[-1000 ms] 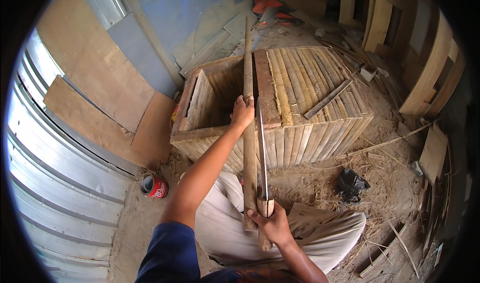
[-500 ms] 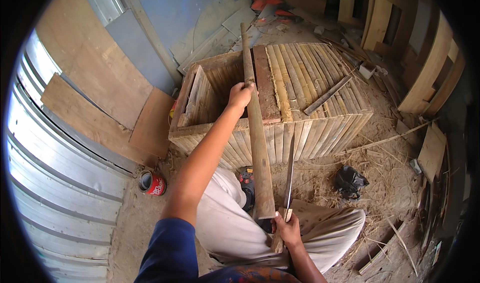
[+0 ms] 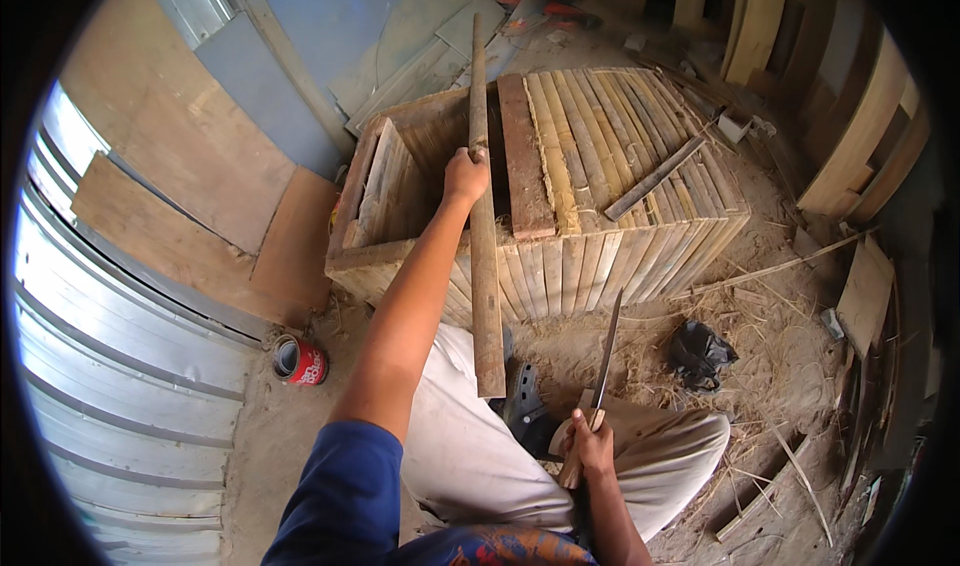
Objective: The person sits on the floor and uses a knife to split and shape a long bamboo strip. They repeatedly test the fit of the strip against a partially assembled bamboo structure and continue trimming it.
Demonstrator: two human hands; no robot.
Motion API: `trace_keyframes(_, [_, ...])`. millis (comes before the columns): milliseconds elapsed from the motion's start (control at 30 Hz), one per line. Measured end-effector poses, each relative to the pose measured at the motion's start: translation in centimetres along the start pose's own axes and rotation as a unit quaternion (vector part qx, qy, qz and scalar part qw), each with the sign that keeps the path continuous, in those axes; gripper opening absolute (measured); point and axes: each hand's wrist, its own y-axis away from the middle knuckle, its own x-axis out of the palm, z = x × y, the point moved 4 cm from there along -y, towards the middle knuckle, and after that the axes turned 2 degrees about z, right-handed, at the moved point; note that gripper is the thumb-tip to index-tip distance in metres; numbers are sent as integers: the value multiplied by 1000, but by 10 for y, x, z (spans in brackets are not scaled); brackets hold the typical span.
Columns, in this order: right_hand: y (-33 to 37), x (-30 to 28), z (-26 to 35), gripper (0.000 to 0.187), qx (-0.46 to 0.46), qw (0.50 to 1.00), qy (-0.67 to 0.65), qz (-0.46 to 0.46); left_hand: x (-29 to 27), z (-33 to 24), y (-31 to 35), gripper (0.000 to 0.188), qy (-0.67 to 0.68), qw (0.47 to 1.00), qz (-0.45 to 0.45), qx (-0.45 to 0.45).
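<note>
My left hand (image 3: 466, 176) is wrapped round a long bamboo strip (image 3: 484, 276), which stands out away from me over the open part of a bamboo-slatted box (image 3: 640, 256). The strip's near end hangs above my lap. In my right hand (image 3: 590, 443), low over my right leg, is the wooden handle of a long knife (image 3: 606, 361); its narrow blade points up and away, apart from the strip. A reddish-brown board (image 3: 525, 156) crosses the box top beside the opening. A short dark strip (image 3: 655, 178) lies loose on the slats.
A red can (image 3: 300, 360) stands on the floor at the left, near corrugated metal sheeting (image 3: 130, 396). A black plastic bag (image 3: 702, 354) lies right of the knife among bamboo shavings. Wooden frames (image 3: 860, 136) lean at the far right.
The bamboo strip has swung left and its near end has lifted away from my right hand. The knife has shifted right, its blade now tilted more to the right.
</note>
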Motion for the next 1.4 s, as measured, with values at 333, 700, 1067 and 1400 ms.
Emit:
trace_keyframes(333, [-1, 20, 7, 40, 13, 998, -6, 61, 9, 4, 48, 59, -37, 999, 30, -4])
trace_keyframes(700, [-3, 20, 9, 41, 5, 997, -21, 71, 14, -2, 72, 55, -142, 990, 12, -12])
trace_keyframes(1067, [-4, 18, 5, 44, 16, 998, -31, 59, 19, -3, 111, 66, -159, 984, -10, 77])
trace_keyframes(1400, [3, 23, 8, 42, -1, 997, -31, 68, 19, -2, 171, 83, -127, 985, 22, 117])
